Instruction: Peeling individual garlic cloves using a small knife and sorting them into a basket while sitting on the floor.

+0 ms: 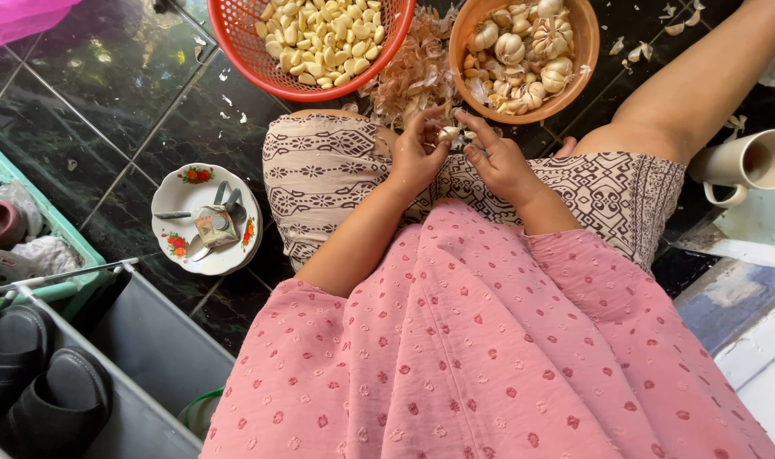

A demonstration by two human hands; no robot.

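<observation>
Right now you are peeling: your left hand (pixel 417 153) and your right hand (pixel 498 161) are close together over your lap, and the fingertips of both pinch one small pale garlic clove (pixel 448 133) between them. The clove sits just above the patterned cloth (pixel 319 170) on your knees, near the front edge of your lap. It looks like the skin is partly off, but the clove is so small that you cannot tell for sure. Just past your hands lies a heap of dry papery skins (pixel 413 81) on the dark tiled floor (pixel 124 93). To its left is the round red plastic basket (pixel 243 51) full of peeled yellow cloves, and to its right the round brown bowl (pixel 574 76) of whole garlic bulbs. I think the next move needs a firm little pull with your nails to get the last skin off, and a soft grip so the clove does not slip away. The tops of the basket and the bowl are cut off by the picture edge. On the white flowered plate (pixel 183 191) at your left there is a small folded thing and some metal tools, hard to make out. A white mug (pixel 757 161) lies on its side at the right edge.
</observation>
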